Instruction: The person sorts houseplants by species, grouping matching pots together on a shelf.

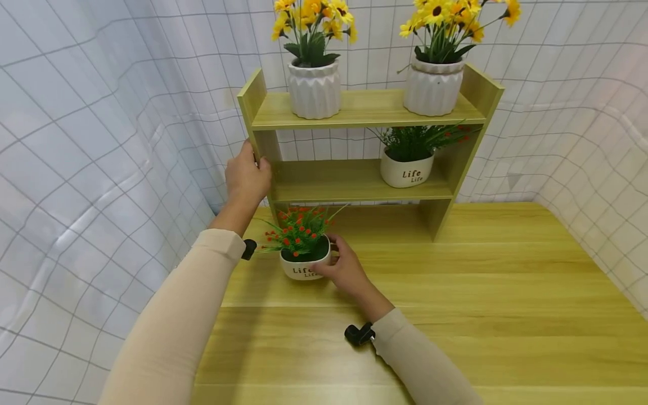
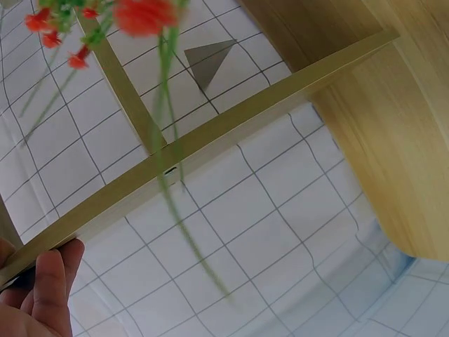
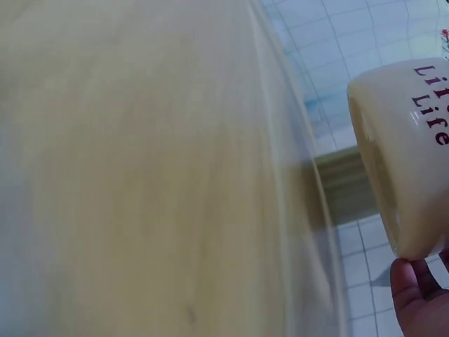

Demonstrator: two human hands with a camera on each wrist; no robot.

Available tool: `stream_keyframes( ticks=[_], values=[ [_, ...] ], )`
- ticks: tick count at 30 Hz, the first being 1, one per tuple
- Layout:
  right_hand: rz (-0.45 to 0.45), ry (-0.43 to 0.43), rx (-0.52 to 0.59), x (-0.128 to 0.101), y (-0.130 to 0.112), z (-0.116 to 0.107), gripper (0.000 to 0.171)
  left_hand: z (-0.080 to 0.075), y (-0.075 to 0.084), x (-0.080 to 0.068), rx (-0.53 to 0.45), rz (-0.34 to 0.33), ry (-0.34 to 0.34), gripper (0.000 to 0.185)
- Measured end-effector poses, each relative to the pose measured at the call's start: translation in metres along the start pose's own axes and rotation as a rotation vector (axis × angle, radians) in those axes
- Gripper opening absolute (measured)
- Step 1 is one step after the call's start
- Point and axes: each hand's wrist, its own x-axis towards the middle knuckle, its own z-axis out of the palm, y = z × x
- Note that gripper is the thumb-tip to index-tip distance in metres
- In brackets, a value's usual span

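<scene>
My left hand grips the left side panel of a wooden shelf, its fingers around the panel's edge in the left wrist view. In front of the shelf's lower left corner, my right hand holds a white flowerpot by its right side, thumb on the front. "Life" is lettered on this pot, and green leaves with small red flowers fill it. Its base shows from the side in the right wrist view, close above the tabletop. Part of the shelf's bottom left is hidden behind the plant.
Two ribbed white pots of yellow flowers stand on the top board. A matching "Life" pot with a green plant sits at the right of the middle board. The wooden table meets checked curtains at the back and sides.
</scene>
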Motion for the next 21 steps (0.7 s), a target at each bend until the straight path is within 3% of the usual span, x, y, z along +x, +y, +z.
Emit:
stream_keyframes(
  ticks=[10, 17, 21],
  values=[
    [-0.044, 0.089, -0.076, -0.009, -0.018, -0.020, 0.075, 0.000, -0.001, 0.001, 0.004, -0.005, -0.016, 0.031],
    [-0.098, 0.180, -0.079, 0.001, 0.000, -0.031, 0.079, 0.000, -0.002, 0.001, 0.001, -0.009, -0.010, 0.030],
    [-0.165, 0.224, -0.091, 0.003, 0.000, -0.039, 0.078, 0.000, -0.001, 0.002, 0.002, -0.013, -0.014, 0.030]
  ],
)
